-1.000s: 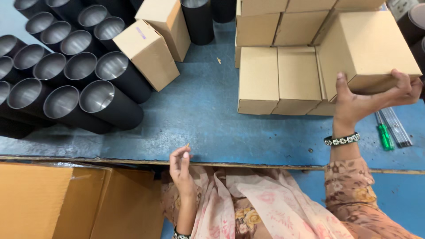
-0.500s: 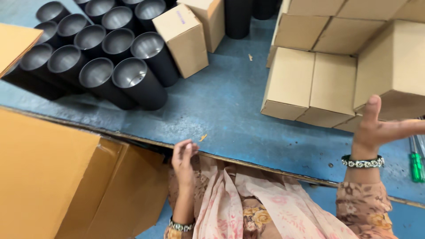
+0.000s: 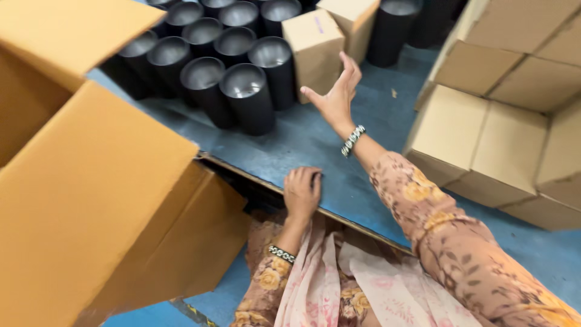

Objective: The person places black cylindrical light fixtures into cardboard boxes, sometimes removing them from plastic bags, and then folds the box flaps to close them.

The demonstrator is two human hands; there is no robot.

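1. Head view: our right hand (image 3: 336, 97), grip spread wide, reaches toward the small cardboard box (image 3: 315, 45) just beyond its fingertips.
2. Our left hand (image 3: 302, 191), fingers curled, rests on the counter (image 3: 284, 142) edge.
3. Closing round that box seems next.

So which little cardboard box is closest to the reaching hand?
The small box standing beside the black tubes; the open right hand nearly touches it, while the stacked boxes sit farther right.

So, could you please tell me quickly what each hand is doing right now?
Left hand: fingers curled, resting on the blue table edge, holding nothing.
Right hand: open, empty, reaching toward a small cardboard box.
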